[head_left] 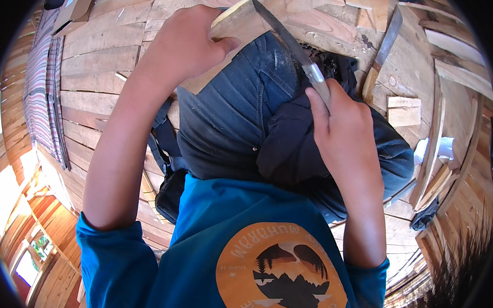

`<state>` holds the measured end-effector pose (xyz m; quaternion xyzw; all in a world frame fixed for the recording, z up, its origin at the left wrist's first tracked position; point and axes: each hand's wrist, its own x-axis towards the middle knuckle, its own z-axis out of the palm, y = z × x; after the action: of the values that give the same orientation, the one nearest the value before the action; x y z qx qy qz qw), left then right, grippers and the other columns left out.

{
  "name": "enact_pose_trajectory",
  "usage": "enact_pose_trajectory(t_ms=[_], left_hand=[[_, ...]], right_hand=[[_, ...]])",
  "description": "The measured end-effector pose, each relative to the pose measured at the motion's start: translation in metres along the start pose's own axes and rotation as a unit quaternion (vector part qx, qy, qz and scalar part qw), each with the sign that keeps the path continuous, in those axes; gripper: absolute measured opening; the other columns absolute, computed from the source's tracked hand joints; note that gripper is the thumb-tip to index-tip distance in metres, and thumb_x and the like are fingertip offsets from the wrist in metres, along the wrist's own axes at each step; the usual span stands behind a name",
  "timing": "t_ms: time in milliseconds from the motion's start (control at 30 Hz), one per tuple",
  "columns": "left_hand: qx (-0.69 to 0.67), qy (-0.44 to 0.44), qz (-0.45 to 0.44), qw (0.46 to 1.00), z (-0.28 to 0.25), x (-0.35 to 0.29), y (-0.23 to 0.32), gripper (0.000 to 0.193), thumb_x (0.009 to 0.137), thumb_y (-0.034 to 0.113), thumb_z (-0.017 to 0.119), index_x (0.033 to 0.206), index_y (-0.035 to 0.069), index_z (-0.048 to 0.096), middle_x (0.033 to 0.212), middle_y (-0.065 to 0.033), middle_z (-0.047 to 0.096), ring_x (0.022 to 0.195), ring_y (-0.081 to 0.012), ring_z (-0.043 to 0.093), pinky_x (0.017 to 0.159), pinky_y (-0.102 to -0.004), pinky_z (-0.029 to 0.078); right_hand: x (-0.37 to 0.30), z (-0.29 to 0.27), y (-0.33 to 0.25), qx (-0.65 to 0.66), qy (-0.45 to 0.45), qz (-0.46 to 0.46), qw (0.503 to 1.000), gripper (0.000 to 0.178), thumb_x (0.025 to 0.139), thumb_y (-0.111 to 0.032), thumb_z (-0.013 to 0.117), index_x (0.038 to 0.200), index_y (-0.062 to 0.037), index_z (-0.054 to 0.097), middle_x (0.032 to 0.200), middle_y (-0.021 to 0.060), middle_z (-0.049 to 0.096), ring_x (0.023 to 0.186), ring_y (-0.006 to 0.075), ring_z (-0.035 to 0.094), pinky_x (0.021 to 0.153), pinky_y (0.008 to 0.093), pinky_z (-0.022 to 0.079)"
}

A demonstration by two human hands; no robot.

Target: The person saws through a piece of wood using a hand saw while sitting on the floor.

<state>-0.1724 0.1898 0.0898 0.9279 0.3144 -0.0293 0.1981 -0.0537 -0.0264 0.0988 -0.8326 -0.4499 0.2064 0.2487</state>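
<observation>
Left of left hand (189, 43), brown box (75, 14)

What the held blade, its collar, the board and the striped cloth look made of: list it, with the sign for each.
Blade: probably steel, dull grey, thin and hard-edged. Collar: likely metal, shinier, catching a bright highlight. Board: wood, seemingly unfinished, pale brown without gloss. Striped cloth: apparently woven fabric, matte, with folds; fibre unclear.

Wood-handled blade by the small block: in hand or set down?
Set down: the blade lies on the plank floor, neither hand on it. The right hand holds another blade; the left hand is on a board.
</observation>
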Motion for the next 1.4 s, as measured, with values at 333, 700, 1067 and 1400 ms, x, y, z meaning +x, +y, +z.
enact_pose_trajectory(t_ms=[333, 700, 1067, 1400], left_hand=[[0.045, 0.016, 0.044, 0.998, 0.008, 0.006, 0.000, 0.037, 0.078, 0.024, 0.074, 0.108, 0.002, 0.071, 0.094, -0.0227, 0.070, 0.090, -0.0366, 0.069, 0.085, -0.0423, 0.054], [-0.031, -0.033, -0.018, 0.999, -0.019, 0.001, 0.027, 0.034, 0.077, 0.013, 0.071, 0.109, 0.002, 0.068, 0.096, -0.0250, 0.069, 0.096, -0.0404, 0.066, 0.086, -0.0440, 0.052], [-0.067, -0.055, 0.026, 0.996, -0.020, -0.001, 0.018, 0.030, 0.077, 0.015, 0.069, 0.105, 0.005, 0.070, 0.097, -0.0228, 0.069, 0.096, -0.0401, 0.065, 0.087, -0.0451, 0.052], [-0.090, -0.027, -0.034, 0.995, -0.021, -0.005, 0.020, 0.029, 0.080, 0.020, 0.070, 0.102, 0.002, 0.071, 0.096, -0.0257, 0.069, 0.096, -0.0404, 0.065, 0.088, -0.0448, 0.051]], right_hand=[[0.004, -0.010, 0.001, 0.014, -0.037, 0.051, 0.998, 0.022, 0.097, -0.018, 0.060, 0.103, 0.0037, 0.061, 0.072, 0.0284, 0.058, 0.073, 0.0490, 0.058, 0.060, 0.0462, 0.047], [-0.003, -0.017, 0.010, -0.013, -0.005, -0.003, 1.000, 0.022, 0.095, -0.017, 0.061, 0.087, 0.0027, 0.059, 0.066, 0.0254, 0.058, 0.067, 0.0462, 0.060, 0.059, 0.0511, 0.046], [-0.016, -0.018, -0.007, 0.005, -0.016, 0.018, 1.000, 0.017, 0.095, -0.014, 0.061, 0.088, 0.0013, 0.058, 0.065, 0.0254, 0.057, 0.063, 0.0442, 0.060, 0.053, 0.0500, 0.044], [-0.014, -0.011, -0.008, -0.025, 0.002, -0.002, 1.000, 0.019, 0.096, -0.015, 0.060, 0.089, 0.0026, 0.058, 0.063, 0.0262, 0.056, 0.063, 0.0463, 0.060, 0.053, 0.0506, 0.045]])
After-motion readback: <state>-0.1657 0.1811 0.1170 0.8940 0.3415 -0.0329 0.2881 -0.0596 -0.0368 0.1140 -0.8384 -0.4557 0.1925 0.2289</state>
